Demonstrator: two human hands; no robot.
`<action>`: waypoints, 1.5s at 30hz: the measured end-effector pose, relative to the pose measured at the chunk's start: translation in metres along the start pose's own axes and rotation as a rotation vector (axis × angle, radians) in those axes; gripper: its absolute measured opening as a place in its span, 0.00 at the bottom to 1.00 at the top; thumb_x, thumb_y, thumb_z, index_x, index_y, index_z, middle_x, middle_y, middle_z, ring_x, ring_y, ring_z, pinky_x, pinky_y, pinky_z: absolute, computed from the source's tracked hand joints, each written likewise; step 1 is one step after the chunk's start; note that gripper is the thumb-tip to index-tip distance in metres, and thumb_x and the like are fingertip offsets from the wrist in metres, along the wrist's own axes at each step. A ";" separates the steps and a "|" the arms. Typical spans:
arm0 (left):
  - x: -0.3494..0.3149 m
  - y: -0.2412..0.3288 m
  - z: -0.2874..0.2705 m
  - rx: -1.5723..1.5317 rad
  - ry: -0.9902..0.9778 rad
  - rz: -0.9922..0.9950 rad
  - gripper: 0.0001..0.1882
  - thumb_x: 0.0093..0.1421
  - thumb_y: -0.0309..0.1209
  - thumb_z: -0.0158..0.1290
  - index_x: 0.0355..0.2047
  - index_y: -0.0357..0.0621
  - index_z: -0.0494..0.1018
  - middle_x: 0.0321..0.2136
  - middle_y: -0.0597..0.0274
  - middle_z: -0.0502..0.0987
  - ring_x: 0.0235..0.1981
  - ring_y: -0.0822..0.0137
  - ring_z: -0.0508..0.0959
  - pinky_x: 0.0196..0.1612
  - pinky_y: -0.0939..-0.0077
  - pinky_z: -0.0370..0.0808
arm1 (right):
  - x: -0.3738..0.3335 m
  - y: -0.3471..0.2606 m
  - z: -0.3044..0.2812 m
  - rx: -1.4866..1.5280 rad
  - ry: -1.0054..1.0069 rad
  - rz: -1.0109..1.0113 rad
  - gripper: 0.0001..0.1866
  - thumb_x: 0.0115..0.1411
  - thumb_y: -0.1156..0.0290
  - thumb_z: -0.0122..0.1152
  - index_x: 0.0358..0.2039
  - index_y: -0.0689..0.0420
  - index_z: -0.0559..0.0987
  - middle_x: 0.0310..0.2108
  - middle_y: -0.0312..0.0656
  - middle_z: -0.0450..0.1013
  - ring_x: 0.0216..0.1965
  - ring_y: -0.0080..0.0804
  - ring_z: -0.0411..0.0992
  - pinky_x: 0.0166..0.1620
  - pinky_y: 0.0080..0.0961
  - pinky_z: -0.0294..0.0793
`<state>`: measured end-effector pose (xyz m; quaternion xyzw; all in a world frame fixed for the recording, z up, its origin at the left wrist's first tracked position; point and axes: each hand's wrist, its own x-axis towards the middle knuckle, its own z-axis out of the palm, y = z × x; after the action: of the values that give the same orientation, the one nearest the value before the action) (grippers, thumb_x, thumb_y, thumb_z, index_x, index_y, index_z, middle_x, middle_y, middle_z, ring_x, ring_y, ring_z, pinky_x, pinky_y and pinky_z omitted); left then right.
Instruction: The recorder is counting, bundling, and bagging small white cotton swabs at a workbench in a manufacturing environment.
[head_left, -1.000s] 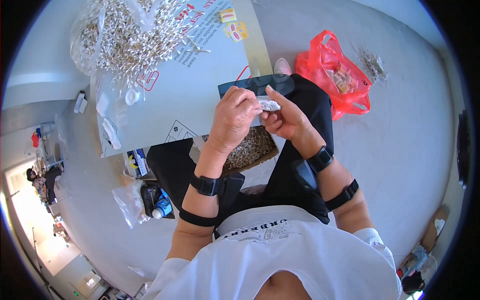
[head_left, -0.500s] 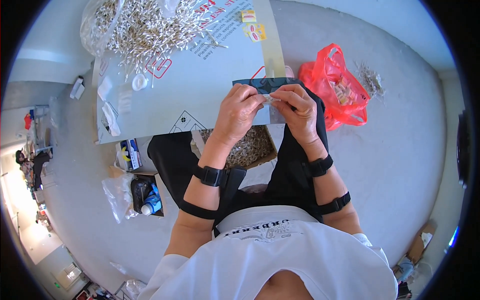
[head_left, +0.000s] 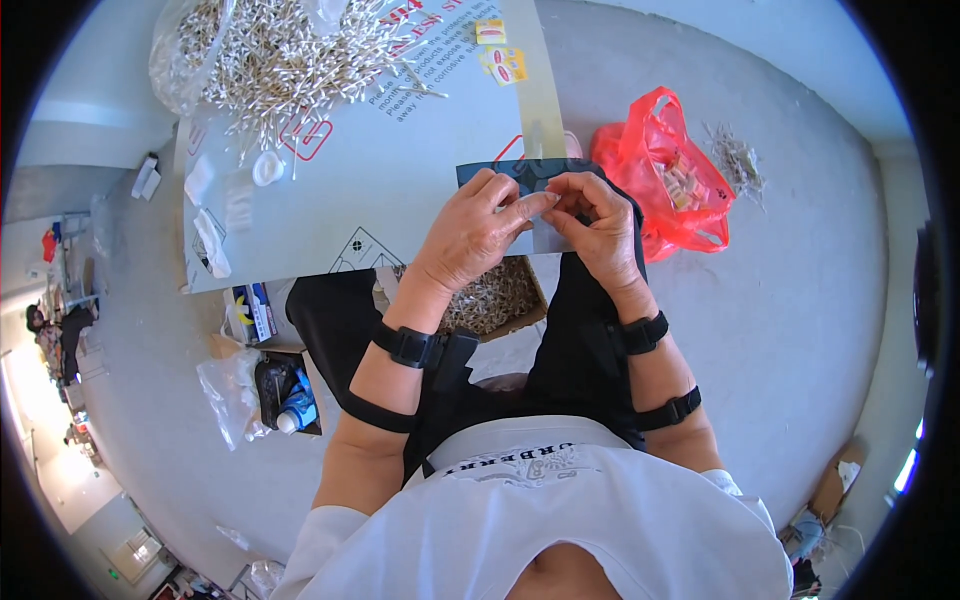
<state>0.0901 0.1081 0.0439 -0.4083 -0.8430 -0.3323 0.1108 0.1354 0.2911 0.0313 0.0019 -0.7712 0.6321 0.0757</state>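
My left hand (head_left: 478,232) and my right hand (head_left: 600,225) meet over the near right edge of the table. Both are closed in a pinch, and the left thumb reaches across to the right fingertips. Whatever is between the fingers is hidden or too small to name. Beneath the hands lies a dark, see-through sheet (head_left: 478,174). Farther off, a large heap of cotton swabs (head_left: 290,65) spills from a clear plastic bag (head_left: 180,75). Nearer to me are a round white lid (head_left: 267,168) and crumpled white pieces (head_left: 212,245).
Small yellow-and-white packets (head_left: 503,65) lie near the table's (head_left: 400,200) right edge. Under it stands a cardboard box (head_left: 525,315) of small pale sticks. On the floor are a red plastic bag (head_left: 645,140) of small packs, a scattered pile (head_left: 735,162), and a box with a blue bottle (head_left: 298,412).
My left thumb has stretched toward the right fingertips. The small whitish piece that showed between my hands is now hidden. The whole view has shifted slightly.
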 end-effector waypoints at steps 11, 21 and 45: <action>0.005 -0.003 -0.004 -0.078 -0.119 0.000 0.24 0.46 0.20 0.63 0.45 0.50 0.78 0.28 0.64 0.69 0.33 0.63 0.72 0.35 0.70 0.75 | 0.000 -0.012 -0.004 -0.125 -0.036 -0.080 0.16 0.49 0.86 0.66 0.39 0.59 0.79 0.32 0.37 0.74 0.31 0.22 0.73 0.35 0.18 0.74; -0.002 0.000 0.002 -0.108 0.117 -0.024 0.14 0.42 0.18 0.64 0.33 0.41 0.79 0.30 0.63 0.75 0.31 0.61 0.75 0.33 0.70 0.75 | 0.012 -0.014 -0.006 -0.323 -0.159 -0.362 0.09 0.48 0.82 0.66 0.31 0.61 0.78 0.34 0.42 0.74 0.33 0.37 0.75 0.36 0.26 0.75; -0.005 -0.002 0.005 -0.149 0.159 -0.089 0.13 0.38 0.17 0.65 0.22 0.38 0.71 0.27 0.59 0.76 0.32 0.58 0.76 0.33 0.68 0.75 | 0.016 -0.011 0.007 -0.360 -0.154 -0.419 0.09 0.46 0.81 0.66 0.23 0.60 0.72 0.30 0.40 0.73 0.36 0.39 0.70 0.38 0.30 0.71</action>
<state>0.0920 0.1069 0.0367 -0.3500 -0.8217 -0.4301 0.1318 0.1201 0.2830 0.0425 0.1956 -0.8574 0.4535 0.1450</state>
